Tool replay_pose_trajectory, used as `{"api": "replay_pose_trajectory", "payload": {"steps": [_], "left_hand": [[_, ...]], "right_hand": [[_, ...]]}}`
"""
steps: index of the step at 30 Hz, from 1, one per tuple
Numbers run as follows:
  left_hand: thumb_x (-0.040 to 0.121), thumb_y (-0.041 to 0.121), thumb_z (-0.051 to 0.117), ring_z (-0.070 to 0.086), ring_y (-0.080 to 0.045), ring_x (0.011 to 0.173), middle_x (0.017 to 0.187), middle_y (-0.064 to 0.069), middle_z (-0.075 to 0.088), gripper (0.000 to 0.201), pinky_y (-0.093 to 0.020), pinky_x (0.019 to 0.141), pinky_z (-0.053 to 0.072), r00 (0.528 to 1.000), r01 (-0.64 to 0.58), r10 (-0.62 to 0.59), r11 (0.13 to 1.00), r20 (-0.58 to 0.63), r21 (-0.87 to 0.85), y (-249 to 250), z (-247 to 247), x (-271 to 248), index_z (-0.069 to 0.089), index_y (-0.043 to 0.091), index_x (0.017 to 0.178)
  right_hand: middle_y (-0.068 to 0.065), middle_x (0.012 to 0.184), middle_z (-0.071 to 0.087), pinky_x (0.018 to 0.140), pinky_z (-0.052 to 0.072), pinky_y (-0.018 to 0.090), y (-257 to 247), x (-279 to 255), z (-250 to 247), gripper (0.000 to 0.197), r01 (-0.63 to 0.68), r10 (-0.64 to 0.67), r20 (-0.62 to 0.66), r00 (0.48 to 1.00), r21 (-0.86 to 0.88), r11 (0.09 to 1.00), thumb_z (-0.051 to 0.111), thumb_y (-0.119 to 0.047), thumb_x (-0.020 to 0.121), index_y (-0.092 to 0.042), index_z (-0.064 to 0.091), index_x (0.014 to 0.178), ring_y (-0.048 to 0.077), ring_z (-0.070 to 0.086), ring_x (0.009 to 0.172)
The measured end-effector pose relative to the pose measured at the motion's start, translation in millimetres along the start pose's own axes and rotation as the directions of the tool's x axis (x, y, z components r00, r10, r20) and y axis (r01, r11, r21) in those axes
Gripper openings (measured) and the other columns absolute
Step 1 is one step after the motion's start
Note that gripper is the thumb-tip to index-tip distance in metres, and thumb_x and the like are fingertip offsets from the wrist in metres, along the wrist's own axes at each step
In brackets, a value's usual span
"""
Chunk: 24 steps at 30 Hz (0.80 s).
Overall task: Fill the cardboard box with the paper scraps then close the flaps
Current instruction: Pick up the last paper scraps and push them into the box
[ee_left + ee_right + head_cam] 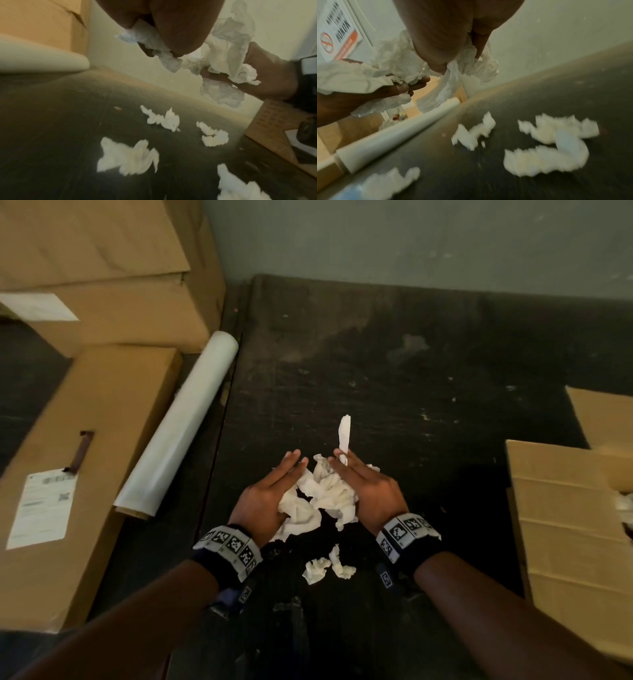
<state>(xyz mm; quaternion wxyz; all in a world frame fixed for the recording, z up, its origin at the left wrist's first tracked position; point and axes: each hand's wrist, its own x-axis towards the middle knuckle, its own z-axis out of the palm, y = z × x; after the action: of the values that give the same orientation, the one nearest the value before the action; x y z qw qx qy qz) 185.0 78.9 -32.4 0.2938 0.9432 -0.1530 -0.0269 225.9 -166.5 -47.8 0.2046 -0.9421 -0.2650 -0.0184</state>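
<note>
On the dark counter (394, 364), a long carton (89, 457) flanks the left edge and the cardboard box (565, 525), flaps open, sits at the right edge. A white roll (181, 426) lies along the left edge. Above mid-counter, the left hand (270, 494) and right hand (370, 491) cup a bundle of paper scraps (325, 494), fingers curled round it. Loose scraps (325, 566) lie on the counter's near side.

The scraps (329, 494) are crumpled white tissue-like paper; box (565, 525) matt brown corrugated cardboard; bench (376, 371) dark, matt, scuffed; roll (181, 422) smooth, faintly glossy.
</note>
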Motion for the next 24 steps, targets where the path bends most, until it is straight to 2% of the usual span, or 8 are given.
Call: {"api": "replay_pose_trajectory", "payload": {"steps": [3,5,8,11,16,18,21,24], "left_hand": [[0.071,-0.016,0.075,0.011,0.004,0.15,0.168,0.019,0.009,0.112,-0.005,0.109,0.025,0.999,-0.037,0.038,0.999,-0.033,0.017,24,-17,-1,0.025,0.033,0.158],[0.071,-0.016,0.075,0.008,0.006,0.149,0.168,0.019,0.009,0.112,0.001,0.106,0.02,0.996,-0.068,0.07,0.997,-0.058,0.042,43,-29,0,0.025,0.033,0.158],[0.072,-0.017,0.074,0.008,0.003,0.15,0.167,0.019,0.008,0.113,-0.008,0.113,0.019,0.989,-0.097,0.104,0.993,-0.107,0.071,78,-46,5,0.022,0.035,0.158],[0.075,-0.016,0.073,0.011,-0.002,0.152,0.168,0.017,0.009,0.111,-0.018,0.118,0.019,0.976,-0.156,0.168,0.983,-0.138,0.096,117,-56,17,0.021,0.035,0.158],[0.079,-0.007,0.077,0.016,-0.003,0.153,0.167,0.018,0.013,0.102,-0.01,0.116,0.014,0.938,-0.271,0.289,0.956,-0.193,0.114,190,-51,42,0.025,0.032,0.158],[0.08,-0.007,0.076,0.016,-0.003,0.153,0.167,0.016,0.015,0.1,-0.017,0.119,0.018,0.924,-0.314,0.328,0.944,-0.193,0.101,224,-42,53,0.027,0.031,0.159],[0.084,-0.004,0.073,0.019,-0.006,0.152,0.167,0.013,0.019,0.091,-0.029,0.122,0.025,0.906,-0.369,0.373,0.928,-0.199,0.055,279,-24,69,0.03,0.028,0.158],[0.09,0.006,0.073,0.02,-0.005,0.152,0.167,0.013,0.02,0.083,-0.026,0.121,0.024,0.894,-0.413,0.41,0.91,-0.182,0.024,330,6,87,0.031,0.028,0.158]], "right_hand": [[-0.007,0.158,0.039,0.08,0.062,0.038,-12,-6,-30,0.093,0.044,-0.048,-0.128,0.991,-0.029,0.999,0.08,0.012,0.068,-0.024,0.047,0.147,0.013,0.048,0.137],[-0.005,0.157,0.042,0.079,0.063,0.038,-16,-10,-51,0.094,0.045,-0.053,-0.177,0.983,-0.048,0.998,0.079,0.014,0.066,-0.023,0.049,0.147,0.015,0.052,0.135],[-0.006,0.157,0.042,0.079,0.063,0.041,-17,-18,-88,0.096,0.027,-0.05,-0.24,0.969,-0.098,0.995,0.083,0.009,0.067,-0.027,0.044,0.147,0.015,0.053,0.134],[-0.002,0.156,0.045,0.081,0.062,0.044,-13,-33,-134,0.09,0.009,-0.051,-0.315,0.948,-0.135,0.991,0.083,0.007,0.069,-0.024,0.048,0.146,0.019,0.057,0.13],[0.003,0.155,0.046,0.081,0.062,0.051,11,-71,-209,0.084,-0.063,-0.017,-0.392,0.92,-0.191,0.98,0.083,0.003,0.074,-0.021,0.05,0.147,0.028,0.062,0.124],[0.007,0.153,0.048,0.081,0.061,0.053,26,-92,-235,0.079,-0.085,-0.01,-0.418,0.908,-0.207,0.975,0.086,-0.006,0.073,-0.017,0.053,0.145,0.032,0.064,0.121],[0.01,0.147,0.054,0.076,0.06,0.049,54,-129,-272,0.07,-0.126,-0.002,-0.468,0.884,-0.242,0.962,0.085,-0.019,0.076,-0.015,0.058,0.141,0.033,0.07,0.109],[0.007,0.145,0.057,0.074,0.06,0.045,89,-171,-301,0.071,-0.19,0.035,-0.492,0.87,-0.269,0.944,0.088,-0.022,0.077,-0.017,0.059,0.141,0.031,0.071,0.107]]}}
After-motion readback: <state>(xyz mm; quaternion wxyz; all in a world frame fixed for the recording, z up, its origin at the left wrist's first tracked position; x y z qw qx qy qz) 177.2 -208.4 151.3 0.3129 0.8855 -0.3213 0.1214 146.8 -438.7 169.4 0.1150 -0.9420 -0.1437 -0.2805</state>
